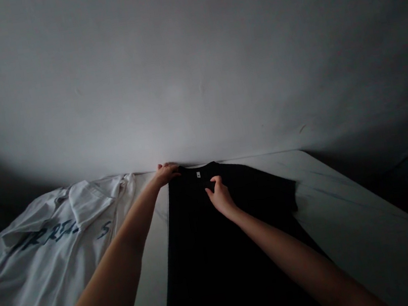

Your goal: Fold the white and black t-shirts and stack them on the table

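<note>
A black T-shirt point(223, 257) lies spread on the marbled table, its collar at the far edge and a small white label inside the neck. The sleeve on the right reaches outward, while the left side runs in a straight edge with no sleeve showing. At the far left shoulder of the shirt, my left hand point(167, 172) is closed on the fabric. Over the chest, just below the collar, my right hand point(220, 194) is open, thumb and fingers apart, with nothing in it.
White garments point(57, 246) with dark lettering lie loosely heaped on the left part of the table point(356, 222). A pale wall point(184, 74) stands right behind the table's far edge. Dark areas lie beyond both sides.
</note>
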Demonstrator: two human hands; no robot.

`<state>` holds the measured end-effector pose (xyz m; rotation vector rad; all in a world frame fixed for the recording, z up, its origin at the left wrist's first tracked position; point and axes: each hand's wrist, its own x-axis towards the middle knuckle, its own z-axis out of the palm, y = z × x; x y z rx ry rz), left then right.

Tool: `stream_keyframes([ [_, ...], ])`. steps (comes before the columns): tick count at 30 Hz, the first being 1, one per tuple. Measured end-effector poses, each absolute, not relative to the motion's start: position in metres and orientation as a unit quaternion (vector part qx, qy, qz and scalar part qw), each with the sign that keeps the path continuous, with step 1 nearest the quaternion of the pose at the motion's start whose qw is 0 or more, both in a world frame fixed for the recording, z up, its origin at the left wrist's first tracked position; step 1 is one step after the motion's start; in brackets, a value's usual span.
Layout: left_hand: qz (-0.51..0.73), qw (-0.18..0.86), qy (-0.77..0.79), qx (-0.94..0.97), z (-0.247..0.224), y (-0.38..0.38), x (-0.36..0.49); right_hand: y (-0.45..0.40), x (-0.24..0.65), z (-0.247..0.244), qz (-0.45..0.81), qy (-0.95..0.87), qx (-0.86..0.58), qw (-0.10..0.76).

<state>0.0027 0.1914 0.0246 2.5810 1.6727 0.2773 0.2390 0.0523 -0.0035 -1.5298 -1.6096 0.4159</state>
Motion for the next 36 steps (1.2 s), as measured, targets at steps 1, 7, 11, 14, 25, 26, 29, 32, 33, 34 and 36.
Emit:
stream_keyframes([
  [1,0.086,0.020,0.545,0.834,0.024,0.190,0.003,0.050,0.239,-0.003,0.176,-0.636,-0.615,0.431],
  [7,0.065,-0.010,0.556,0.828,0.023,0.181,0.010,0.027,0.236,0.006,0.284,-0.561,-0.652,0.423],
  [11,0.065,-0.030,0.552,0.831,0.024,0.172,0.018,0.008,0.229,0.009,0.298,-0.604,-0.594,0.441],
  [14,0.071,-0.040,0.552,0.830,0.024,0.164,0.023,-0.003,0.223,0.012,0.269,-0.656,-0.537,0.457],
  [25,0.096,-0.051,0.563,0.819,0.022,0.148,0.031,-0.017,0.229,0.008,0.250,-0.705,-0.617,0.244],
  [26,0.095,-0.051,0.563,0.819,0.022,0.148,0.031,-0.016,0.233,0.011,0.211,-0.723,-0.624,0.209],
  [29,0.086,-0.055,0.567,0.818,0.021,0.150,0.029,-0.007,0.234,0.031,0.104,-0.753,-0.634,0.142],
  [32,0.077,-0.060,0.572,0.815,0.019,0.150,0.028,0.012,0.213,0.052,0.031,-0.774,-0.611,0.163],
  [33,0.074,-0.063,0.574,0.813,0.018,0.150,0.027,0.020,0.202,0.056,0.022,-0.786,-0.594,0.172],
  [34,0.071,-0.065,0.576,0.812,0.018,0.150,0.026,0.029,0.191,0.058,0.021,-0.801,-0.572,0.176],
  [36,0.063,-0.069,0.579,0.810,0.016,0.151,0.024,0.046,0.170,0.055,0.040,-0.829,-0.533,0.167],
])
